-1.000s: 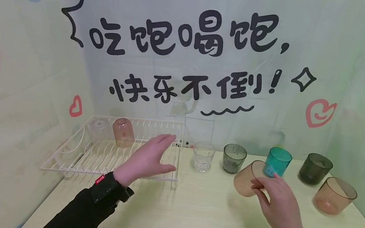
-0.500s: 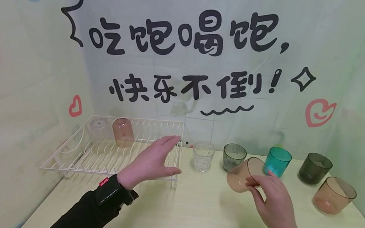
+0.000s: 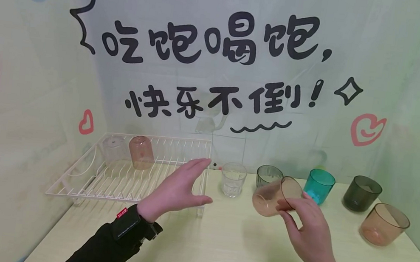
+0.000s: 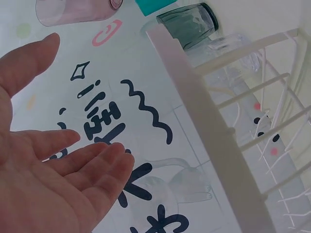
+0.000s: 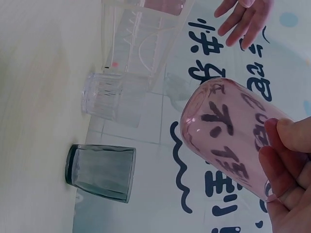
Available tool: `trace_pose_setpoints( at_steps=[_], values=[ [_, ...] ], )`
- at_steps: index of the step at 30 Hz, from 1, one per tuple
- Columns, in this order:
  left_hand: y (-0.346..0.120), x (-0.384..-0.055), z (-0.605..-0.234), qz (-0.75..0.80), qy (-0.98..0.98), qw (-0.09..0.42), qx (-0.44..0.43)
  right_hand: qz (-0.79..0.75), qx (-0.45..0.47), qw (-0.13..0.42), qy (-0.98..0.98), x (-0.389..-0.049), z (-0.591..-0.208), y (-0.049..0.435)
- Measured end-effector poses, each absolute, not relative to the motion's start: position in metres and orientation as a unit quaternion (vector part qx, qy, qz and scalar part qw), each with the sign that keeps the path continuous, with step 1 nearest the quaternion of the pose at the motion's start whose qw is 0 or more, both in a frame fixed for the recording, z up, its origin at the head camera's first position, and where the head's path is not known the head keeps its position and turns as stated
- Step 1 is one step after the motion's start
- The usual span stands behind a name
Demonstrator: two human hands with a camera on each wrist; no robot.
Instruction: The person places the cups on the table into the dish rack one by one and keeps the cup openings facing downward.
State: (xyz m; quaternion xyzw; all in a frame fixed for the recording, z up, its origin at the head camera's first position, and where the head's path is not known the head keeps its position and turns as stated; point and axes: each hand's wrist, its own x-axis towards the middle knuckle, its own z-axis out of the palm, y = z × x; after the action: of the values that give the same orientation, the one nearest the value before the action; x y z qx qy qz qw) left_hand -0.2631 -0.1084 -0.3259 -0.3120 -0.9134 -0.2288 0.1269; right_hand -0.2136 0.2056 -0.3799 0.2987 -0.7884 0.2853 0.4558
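Observation:
My right hand (image 3: 308,233) pinches a clear pinkish-orange glass (image 3: 267,198) near its rim, thumb on one side and fingers on the other. The glass is tilted, its mouth toward the right and its base toward the left, raised over the table. In the right wrist view the wall lettering shows through this tumbler (image 5: 226,131). My left hand (image 3: 178,188) holds nothing; its fingers are extended and the thumb is spread, in front of the right end of a white wire dish rack (image 3: 126,200). The left wrist view shows that palm (image 4: 63,179) beside the rack's edge (image 4: 204,131).
Upside down on the rack are a clear glass (image 3: 114,148) and a pink glass (image 3: 141,153). Along the table's back stand a clear glass (image 3: 233,179), a grey-green glass (image 3: 268,174), a teal glass (image 3: 318,186) and a dark glass (image 3: 362,194). An orange glass (image 3: 383,226) stands at right.
My right hand has carried the pinkish-orange glass left and slightly up, tipping it further toward its side. My left hand has shifted a little to the right.

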Motion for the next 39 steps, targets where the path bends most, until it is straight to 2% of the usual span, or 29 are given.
trace_pose_setpoints(
  at_steps=[13,21,39],
  values=[
    [-0.096,-0.26,-0.326,-0.266,-0.888,0.158,-0.34,0.338,0.288,0.465,-0.766,-0.205,-0.361,0.185],
    [-0.091,-0.256,-0.327,-0.294,-0.878,0.151,-0.345,0.356,0.288,0.467,-0.756,-0.191,-0.339,0.168],
    [-0.081,-0.252,-0.327,-0.323,-0.862,0.172,-0.351,0.441,0.252,0.44,-0.741,-0.186,-0.333,0.154]
  ],
)
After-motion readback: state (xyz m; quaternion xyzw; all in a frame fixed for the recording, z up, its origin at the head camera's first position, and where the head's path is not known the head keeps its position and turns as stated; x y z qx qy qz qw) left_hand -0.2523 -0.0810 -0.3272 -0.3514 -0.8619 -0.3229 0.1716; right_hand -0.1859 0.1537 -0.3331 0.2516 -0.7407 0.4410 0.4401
